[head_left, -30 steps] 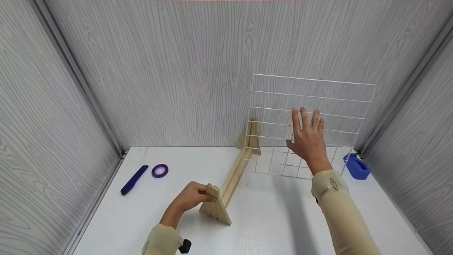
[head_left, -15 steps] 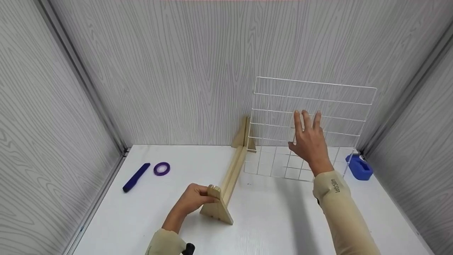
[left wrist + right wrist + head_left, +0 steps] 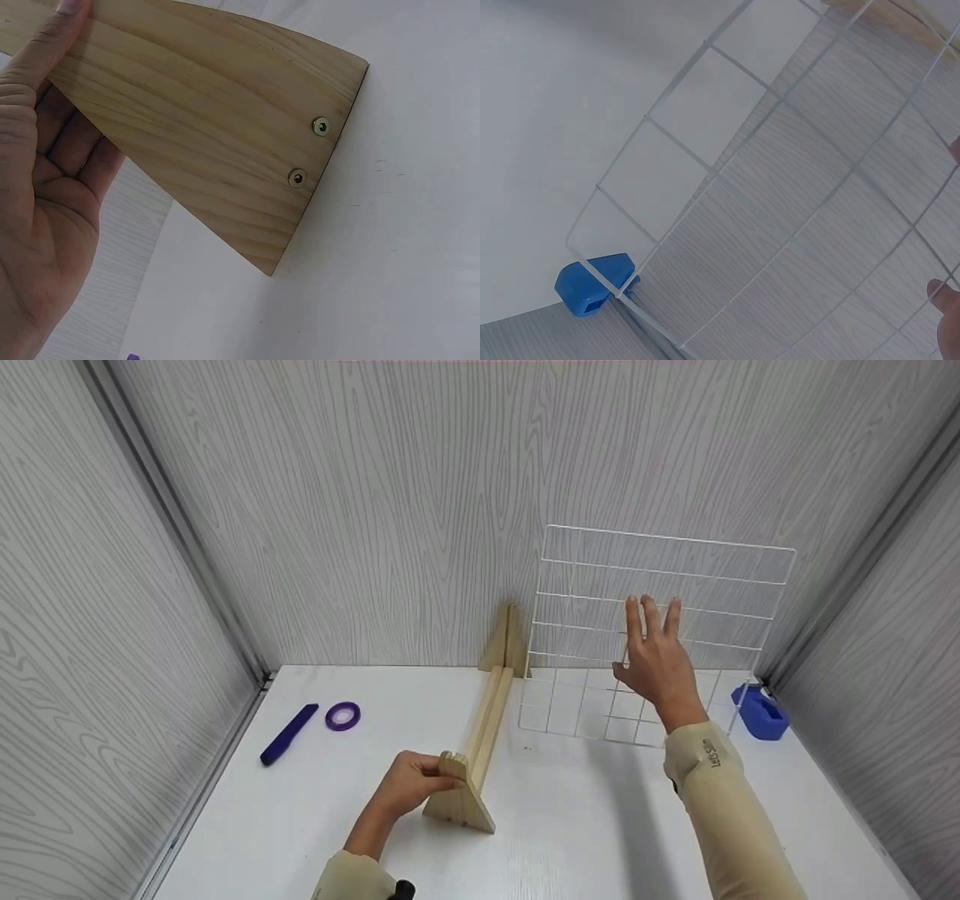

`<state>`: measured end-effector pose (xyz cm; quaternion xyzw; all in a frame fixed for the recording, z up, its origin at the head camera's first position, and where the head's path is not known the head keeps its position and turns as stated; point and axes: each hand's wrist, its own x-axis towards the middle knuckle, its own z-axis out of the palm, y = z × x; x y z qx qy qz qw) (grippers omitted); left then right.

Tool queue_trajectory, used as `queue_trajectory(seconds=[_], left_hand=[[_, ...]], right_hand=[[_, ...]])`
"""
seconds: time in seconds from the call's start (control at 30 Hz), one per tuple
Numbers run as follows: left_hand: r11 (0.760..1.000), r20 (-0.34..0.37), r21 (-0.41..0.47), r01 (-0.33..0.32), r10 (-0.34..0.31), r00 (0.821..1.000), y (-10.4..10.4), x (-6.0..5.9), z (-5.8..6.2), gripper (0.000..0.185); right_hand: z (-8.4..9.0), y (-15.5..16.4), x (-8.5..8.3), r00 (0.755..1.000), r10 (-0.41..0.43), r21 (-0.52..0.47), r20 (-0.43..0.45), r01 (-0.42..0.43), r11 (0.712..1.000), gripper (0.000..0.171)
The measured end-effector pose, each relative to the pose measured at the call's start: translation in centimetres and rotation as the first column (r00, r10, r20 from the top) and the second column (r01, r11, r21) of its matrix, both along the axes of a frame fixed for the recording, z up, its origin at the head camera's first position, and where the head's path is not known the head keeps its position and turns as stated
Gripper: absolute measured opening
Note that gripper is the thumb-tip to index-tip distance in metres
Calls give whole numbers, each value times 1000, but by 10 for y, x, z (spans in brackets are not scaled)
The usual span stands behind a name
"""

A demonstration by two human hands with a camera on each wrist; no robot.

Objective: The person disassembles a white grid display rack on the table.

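Note:
My left hand [image 3: 409,786] pinches the narrow top of the near end plate of a wooden stand [image 3: 487,724], thumb on the outer face. The stand has two tapered upright ends joined by a low grooved rail. In the left wrist view two bolts show near the base of the end plate [image 3: 202,112], and its bottom edge is close over the white table. My right hand [image 3: 660,667] holds a white wire grid panel [image 3: 671,538] upright, right of the stand, its fingers spread across the wires. The right wrist view shows the thumb [image 3: 945,300] against a wire.
A purple stick-like tool [image 3: 289,735] and a roll of purple tape [image 3: 343,716] lie on the left of the white table [image 3: 562,825]. A blue tape dispenser [image 3: 763,718] stands at the right, behind the grid's lower corner. Grey wood-patterned walls enclose the back and sides.
The far end of the wooden stand has swung left, away from the grid's edge, with my left hand still on the near end. The grid has shifted slightly down.

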<state>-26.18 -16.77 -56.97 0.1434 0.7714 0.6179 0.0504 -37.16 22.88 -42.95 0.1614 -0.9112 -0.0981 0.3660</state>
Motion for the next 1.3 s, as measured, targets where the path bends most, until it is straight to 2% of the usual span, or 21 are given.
queue_trajectory(seconds=[0.2, 0.73, 0.97, 1.3], left_hand=[[1000, -15, 4, -26, 26, 1000, 3, 3, -1, 25], [996, -55, 18, -90, 91, 994, 11, 9, -4, 25], [992, -72, 15, -129, 129, 989, 12, 10, -6, 25], [992, -92, 39, -122, 125, 988, 10, 9, -9, 31]], right_hand=[[-2, -1, 1, 999, 12, -35, 45, -10, 999, 116], [-8, -7, 1, 990, -4, -28, 143, 8, 1000, 118], [-11, -7, 1, 989, 4, -22, 146, -1, 1000, 117], [-17, -6, 0, 982, -6, -31, 190, 12, 999, 118]])
